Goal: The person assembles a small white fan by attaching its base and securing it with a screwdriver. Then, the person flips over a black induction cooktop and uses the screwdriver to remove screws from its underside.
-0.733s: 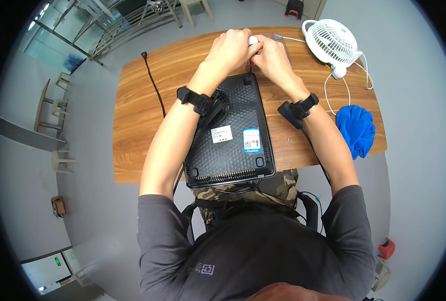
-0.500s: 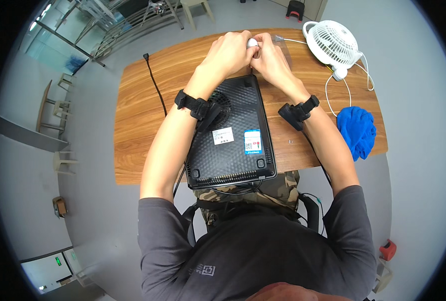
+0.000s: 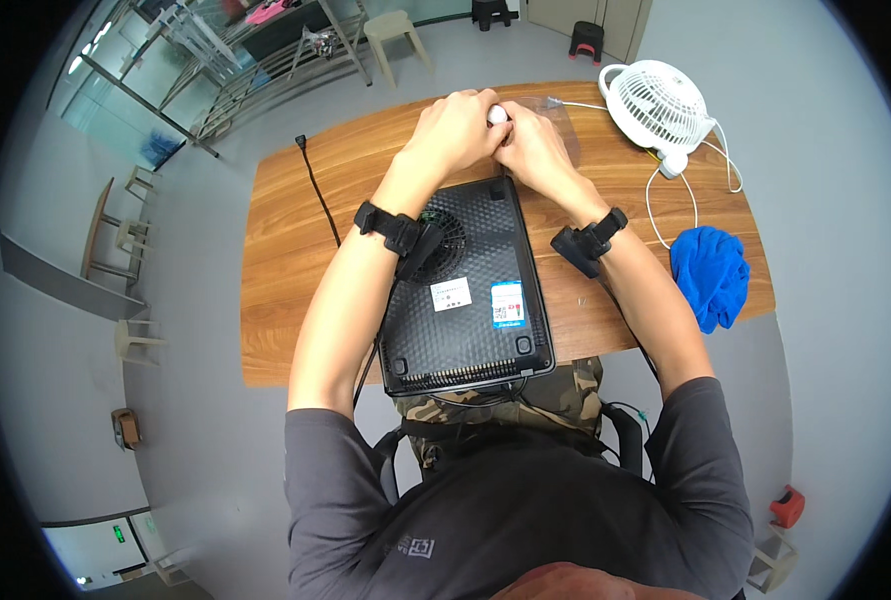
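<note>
A black flat appliance [image 3: 445, 340], which looks like an induction cooker, lies bottom side up in front of me. Its round fan grille [image 3: 439, 243], labels and rubber feet show, and its near edge overhangs the table's front edge. At its far right corner, my left hand [image 3: 455, 130] is closed around a tool with a white rounded handle [image 3: 497, 115], perhaps a screwdriver. My right hand [image 3: 533, 145] is closed against it from the other side. The tool's lower part is mostly hidden by my fingers. Both wrists wear black strapped devices.
A white fan [image 3: 657, 105] with a looped cable stands at the far right of the wooden table [image 3: 290, 270]. A blue cloth [image 3: 709, 278] lies near the right edge. Clear plastic [image 3: 565, 128] sits behind my right hand. A black plug cord [image 3: 315, 180] runs along the left.
The whole view has shifted, so the table and hands sit slightly lower in the picture. Both hands stay together on the white-handled tool at the appliance's far corner.
</note>
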Available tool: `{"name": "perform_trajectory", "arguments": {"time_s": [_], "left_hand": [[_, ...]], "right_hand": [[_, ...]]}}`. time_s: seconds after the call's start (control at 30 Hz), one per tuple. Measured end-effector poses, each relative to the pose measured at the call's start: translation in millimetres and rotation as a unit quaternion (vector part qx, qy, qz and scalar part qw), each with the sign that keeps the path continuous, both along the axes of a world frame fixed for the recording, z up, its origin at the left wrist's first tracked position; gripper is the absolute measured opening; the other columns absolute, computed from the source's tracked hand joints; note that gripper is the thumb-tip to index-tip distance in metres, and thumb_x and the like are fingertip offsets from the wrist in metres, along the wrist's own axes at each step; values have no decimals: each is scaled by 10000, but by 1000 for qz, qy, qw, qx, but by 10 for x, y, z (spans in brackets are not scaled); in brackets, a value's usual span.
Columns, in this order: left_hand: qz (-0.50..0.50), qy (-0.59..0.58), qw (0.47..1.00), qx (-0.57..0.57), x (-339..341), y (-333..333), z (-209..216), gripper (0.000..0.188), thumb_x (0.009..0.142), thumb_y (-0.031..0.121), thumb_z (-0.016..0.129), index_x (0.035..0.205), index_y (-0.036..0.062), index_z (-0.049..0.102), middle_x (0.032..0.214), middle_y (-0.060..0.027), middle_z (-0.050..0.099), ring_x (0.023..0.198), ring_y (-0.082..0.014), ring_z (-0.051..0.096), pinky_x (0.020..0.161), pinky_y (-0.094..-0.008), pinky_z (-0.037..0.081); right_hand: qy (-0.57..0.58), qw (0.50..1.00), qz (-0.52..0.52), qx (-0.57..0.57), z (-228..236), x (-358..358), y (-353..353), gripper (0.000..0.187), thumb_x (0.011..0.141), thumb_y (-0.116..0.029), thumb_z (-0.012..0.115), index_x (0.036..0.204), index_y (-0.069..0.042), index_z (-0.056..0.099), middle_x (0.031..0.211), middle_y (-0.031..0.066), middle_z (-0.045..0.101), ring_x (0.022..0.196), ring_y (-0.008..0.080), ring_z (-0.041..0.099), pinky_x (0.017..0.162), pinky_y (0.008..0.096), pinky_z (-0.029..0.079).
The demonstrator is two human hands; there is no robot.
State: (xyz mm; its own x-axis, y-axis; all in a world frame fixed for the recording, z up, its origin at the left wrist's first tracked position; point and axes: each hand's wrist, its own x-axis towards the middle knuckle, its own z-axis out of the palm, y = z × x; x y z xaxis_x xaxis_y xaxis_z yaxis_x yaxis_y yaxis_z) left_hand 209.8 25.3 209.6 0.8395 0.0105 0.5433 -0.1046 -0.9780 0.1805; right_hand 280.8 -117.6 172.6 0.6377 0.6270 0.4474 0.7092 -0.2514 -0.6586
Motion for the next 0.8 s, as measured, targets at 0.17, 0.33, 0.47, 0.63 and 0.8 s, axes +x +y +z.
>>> {"name": "perform_trajectory", "arguments": {"time_s": [0.17, 0.33, 0.47, 0.63, 0.8], "left_hand": [[24, 85, 996, -28, 16, -56, 67, 428, 902, 404, 752, 1077, 13, 749, 910, -208, 765, 886, -400, 753, 817, -491, 604], [61, 78, 994, -41, 95, -178, 54, 440, 896, 417, 755, 1029, -3, 748, 876, -217, 758, 877, -395, 751, 801, -483, 599], [80, 95, 991, -48, 98, -205, 135, 434, 891, 418, 753, 1016, 2, 752, 883, -209, 757, 876, -388, 743, 803, -464, 591], [13, 51, 998, -36, 31, -133, 80, 378, 918, 366, 738, 1109, 43, 783, 995, -171, 747, 938, -366, 729, 838, -464, 578], [33, 43, 998, -44, 67, -129, 57, 386, 892, 367, 784, 1093, 38, 792, 943, -163, 733, 902, -367, 727, 811, -457, 579]], "right_hand": [[23, 998, -19, 48, -119, 29, -23, 392, 859, -180, 776, 1164, 3, 612, 1108, 260, 713, 1032, 444, 693, 842, 513, 560], [-58, 998, -21, 29, -191, 183, -49, 480, 854, -163, 790, 1227, 8, 541, 1112, 245, 715, 1023, 431, 702, 834, 487, 569], [40, 999, -10, 25, -77, 183, -77, 535, 842, -131, 801, 1248, 36, 495, 1097, 253, 713, 1016, 423, 709, 821, 474, 569], [65, 995, 48, 58, -188, 242, -56, 529, 852, -127, 799, 1235, 52, 481, 1096, 249, 717, 1008, 402, 720, 825, 467, 567], [12, 994, 13, 110, -193, 175, -16, 498, 830, -102, 779, 1234, 32, 520, 1071, 208, 735, 966, 320, 727, 835, 421, 563]]}}
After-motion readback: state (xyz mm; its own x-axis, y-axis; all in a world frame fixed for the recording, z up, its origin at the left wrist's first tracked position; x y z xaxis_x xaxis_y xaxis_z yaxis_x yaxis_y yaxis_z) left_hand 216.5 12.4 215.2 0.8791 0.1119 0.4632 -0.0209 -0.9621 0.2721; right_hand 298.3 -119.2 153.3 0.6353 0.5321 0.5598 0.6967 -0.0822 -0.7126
